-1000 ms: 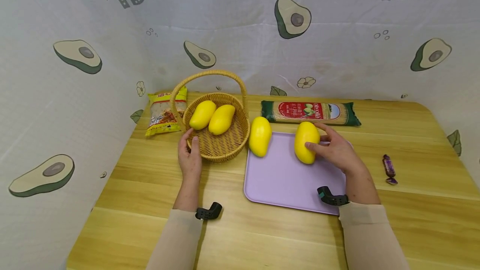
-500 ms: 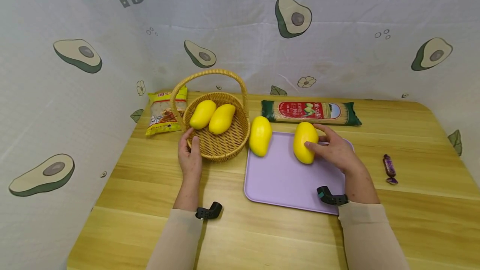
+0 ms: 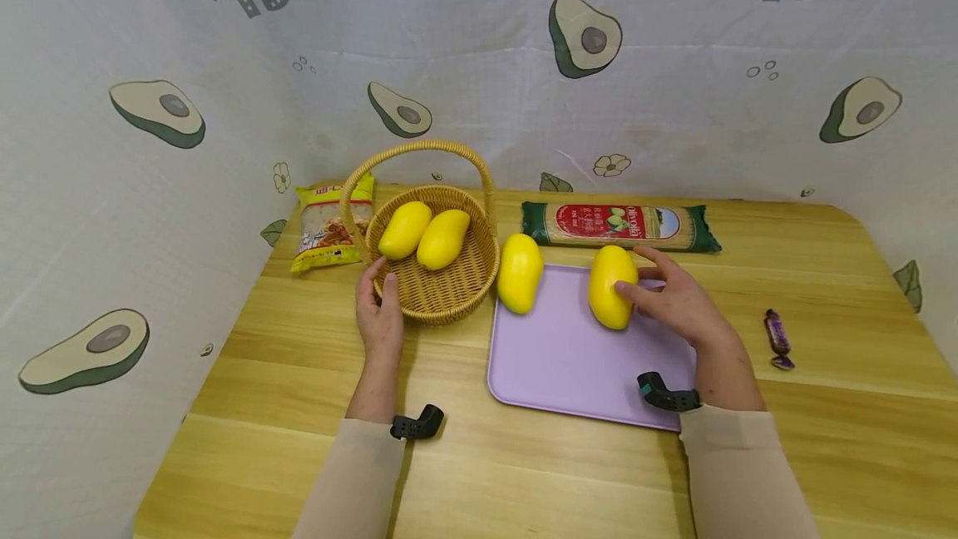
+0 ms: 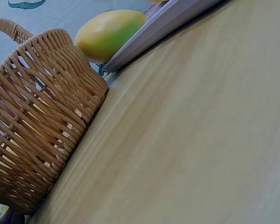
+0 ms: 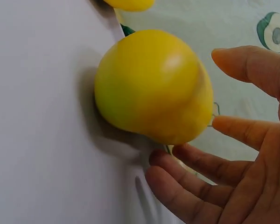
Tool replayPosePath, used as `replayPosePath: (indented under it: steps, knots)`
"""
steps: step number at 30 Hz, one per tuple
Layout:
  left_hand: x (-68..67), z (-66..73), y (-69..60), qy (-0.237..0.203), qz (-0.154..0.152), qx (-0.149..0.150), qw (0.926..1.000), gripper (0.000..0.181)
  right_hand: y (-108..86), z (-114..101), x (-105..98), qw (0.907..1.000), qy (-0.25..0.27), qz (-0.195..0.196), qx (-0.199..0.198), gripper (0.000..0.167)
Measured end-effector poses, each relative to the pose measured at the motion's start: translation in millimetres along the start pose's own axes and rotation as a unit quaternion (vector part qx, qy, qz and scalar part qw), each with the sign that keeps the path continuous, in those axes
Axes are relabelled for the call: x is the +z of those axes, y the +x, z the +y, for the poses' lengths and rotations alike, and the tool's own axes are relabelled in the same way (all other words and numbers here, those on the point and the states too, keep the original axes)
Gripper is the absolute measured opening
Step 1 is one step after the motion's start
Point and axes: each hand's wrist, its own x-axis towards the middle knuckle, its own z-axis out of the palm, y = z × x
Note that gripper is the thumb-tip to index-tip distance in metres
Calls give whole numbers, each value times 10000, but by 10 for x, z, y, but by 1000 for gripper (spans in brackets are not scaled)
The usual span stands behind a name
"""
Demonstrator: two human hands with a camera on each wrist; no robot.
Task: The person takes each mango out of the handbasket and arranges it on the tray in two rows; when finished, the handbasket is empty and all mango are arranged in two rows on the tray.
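In the head view my right hand (image 3: 674, 298) is at the right side of a yellow mango (image 3: 613, 287) on a lilac tray (image 3: 576, 364). From the right wrist, the thumb stands apart from that mango (image 5: 154, 86), and the loosely bent fingers lie close along its side; whether a fingertip touches is unclear. My left hand (image 3: 380, 314) rests against the near left of a wicker basket (image 3: 441, 302), thumb by the rim. Two more mangoes, one (image 3: 405, 230) beside the other (image 3: 443, 239), lie inside. Another mango (image 3: 520, 273) lies over the tray's back left corner.
Behind the tray lies a pack of spaghetti (image 3: 621, 226). A yellow snack bag (image 3: 329, 227) is left of the basket, whose tall handle (image 3: 419, 145) arches up. A purple wrapped candy (image 3: 778, 339) lies right of the tray. A printed curtain (image 3: 479, 65) hangs behind the table.
My right hand has shifted slightly right, its thumb easing back across the mango. The mango has rocked a little and stays on the tray. My left hand and the basket keep their places.
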Motion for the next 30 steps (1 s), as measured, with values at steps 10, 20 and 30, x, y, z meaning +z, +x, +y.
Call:
replayPosePath:
  steps: [10,20,30]
  knots:
    - [-2,-9,-5,-19,10,46,10000,38,-181,-230,-19,9921,-602,965,-537,88]
    - [-9,-32,3,-19,32,93,9999,37,-503,-706,288,9808,-603,655,-1735,75]
    - [-4,-29,0,26,19,122,9999,38,-433,-983,954,9617,-795,112,-2619,69]
